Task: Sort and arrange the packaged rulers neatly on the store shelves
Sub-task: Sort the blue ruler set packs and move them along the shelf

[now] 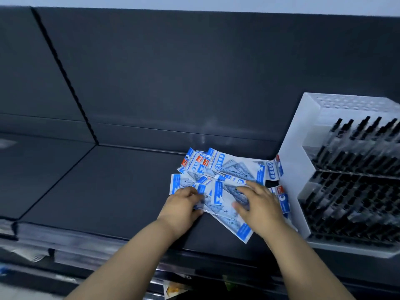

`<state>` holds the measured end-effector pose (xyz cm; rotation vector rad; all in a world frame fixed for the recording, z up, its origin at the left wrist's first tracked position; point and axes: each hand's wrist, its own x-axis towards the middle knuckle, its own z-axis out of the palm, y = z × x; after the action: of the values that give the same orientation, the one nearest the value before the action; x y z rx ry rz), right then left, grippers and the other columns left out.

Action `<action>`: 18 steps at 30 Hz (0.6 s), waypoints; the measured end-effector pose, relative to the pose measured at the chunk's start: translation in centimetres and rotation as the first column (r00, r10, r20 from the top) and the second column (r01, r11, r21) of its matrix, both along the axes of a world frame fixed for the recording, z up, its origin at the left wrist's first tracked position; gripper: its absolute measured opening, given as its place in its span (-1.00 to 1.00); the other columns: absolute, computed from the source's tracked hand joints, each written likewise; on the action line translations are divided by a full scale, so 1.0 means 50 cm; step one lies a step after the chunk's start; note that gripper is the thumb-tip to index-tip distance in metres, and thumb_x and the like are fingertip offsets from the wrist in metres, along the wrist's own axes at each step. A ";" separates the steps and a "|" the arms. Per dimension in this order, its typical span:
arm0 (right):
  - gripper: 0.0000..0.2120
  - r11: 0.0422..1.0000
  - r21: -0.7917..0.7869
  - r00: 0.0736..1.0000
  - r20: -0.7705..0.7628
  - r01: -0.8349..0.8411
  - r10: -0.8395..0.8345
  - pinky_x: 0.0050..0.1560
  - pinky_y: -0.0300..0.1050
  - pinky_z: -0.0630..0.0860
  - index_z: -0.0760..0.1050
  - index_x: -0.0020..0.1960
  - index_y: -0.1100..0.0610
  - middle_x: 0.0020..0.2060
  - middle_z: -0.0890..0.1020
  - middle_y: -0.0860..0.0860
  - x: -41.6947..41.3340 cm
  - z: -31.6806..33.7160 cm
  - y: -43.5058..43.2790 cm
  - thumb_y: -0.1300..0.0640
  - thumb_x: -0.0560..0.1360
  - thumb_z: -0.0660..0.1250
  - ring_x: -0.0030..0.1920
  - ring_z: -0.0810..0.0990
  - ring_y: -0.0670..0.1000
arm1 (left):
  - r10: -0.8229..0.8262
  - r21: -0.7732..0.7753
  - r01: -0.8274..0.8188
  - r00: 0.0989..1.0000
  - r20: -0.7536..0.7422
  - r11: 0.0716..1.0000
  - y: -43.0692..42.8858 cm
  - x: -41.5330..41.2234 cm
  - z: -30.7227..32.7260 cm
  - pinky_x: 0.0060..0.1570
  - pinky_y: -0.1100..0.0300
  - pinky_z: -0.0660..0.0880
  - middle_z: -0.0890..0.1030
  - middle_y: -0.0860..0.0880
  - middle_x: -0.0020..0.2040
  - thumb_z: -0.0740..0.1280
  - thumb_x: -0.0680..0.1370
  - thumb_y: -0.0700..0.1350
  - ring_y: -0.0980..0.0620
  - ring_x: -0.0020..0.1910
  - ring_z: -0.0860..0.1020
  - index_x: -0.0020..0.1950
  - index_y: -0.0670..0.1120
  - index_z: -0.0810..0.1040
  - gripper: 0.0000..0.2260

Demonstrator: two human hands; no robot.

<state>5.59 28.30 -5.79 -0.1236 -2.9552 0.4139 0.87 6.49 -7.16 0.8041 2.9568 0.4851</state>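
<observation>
A loose heap of blue-and-white packaged rulers [236,167] lies on the dark shelf [108,187], near its right end. Several packets overlap at odd angles; one long packet [242,229] sticks out toward the front edge. My left hand [184,206] sits at the heap's left side, its fingers curled around the edge of a packet. My right hand [259,204] lies flat on top of the packets at the right side, fingers spread and pressing down. More packets are hidden under both hands.
A white plastic display rack [303,169] filled with black pens [357,169] stands right beside the heap, touching some packets. The shelf's dark back panel [194,83] rises behind. A lower shelf with other goods [173,289] shows below the front edge.
</observation>
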 end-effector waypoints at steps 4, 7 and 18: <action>-0.46 0.995 0.092 0.983 0.186 -0.030 0.013 0.36 -0.02 0.22 0.27 0.45 -0.07 0.43 0.35 -0.04 0.016 0.005 -0.001 -0.17 0.51 0.25 0.42 0.29 0.03 | -0.085 -0.102 0.082 0.996 -0.034 0.991 -0.016 -0.004 0.003 0.31 0.18 0.24 0.46 0.12 0.36 0.14 0.56 0.21 0.05 0.36 0.38 0.33 0.14 0.48 -0.61; -0.69 0.997 -0.049 0.996 -0.062 0.063 -0.066 0.10 -0.05 0.45 0.51 0.27 -0.01 0.09 0.65 0.04 0.033 0.021 0.000 0.07 0.54 0.25 0.10 0.59 0.11 | -0.159 -0.137 0.131 0.963 -0.216 0.982 -0.024 -0.003 0.008 -0.12 0.20 0.49 0.67 0.16 -0.16 0.04 0.47 0.21 0.05 -0.18 0.63 -0.08 0.14 0.66 -0.59; -0.59 0.944 -0.319 0.996 0.019 0.089 -0.088 0.31 -0.08 0.33 0.27 0.46 0.04 0.36 0.45 0.05 0.013 0.048 -0.002 0.07 0.62 0.10 0.33 0.41 0.07 | -0.233 -0.017 0.234 0.950 -0.207 0.972 -0.021 0.019 -0.004 -0.37 0.30 0.48 0.57 0.07 -0.32 0.18 0.43 -0.01 0.02 -0.33 0.58 -0.25 0.01 0.59 -0.79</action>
<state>6.24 28.19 -3.37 -0.2934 -2.8475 0.8778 1.83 5.45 -7.37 1.2598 2.9842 0.4213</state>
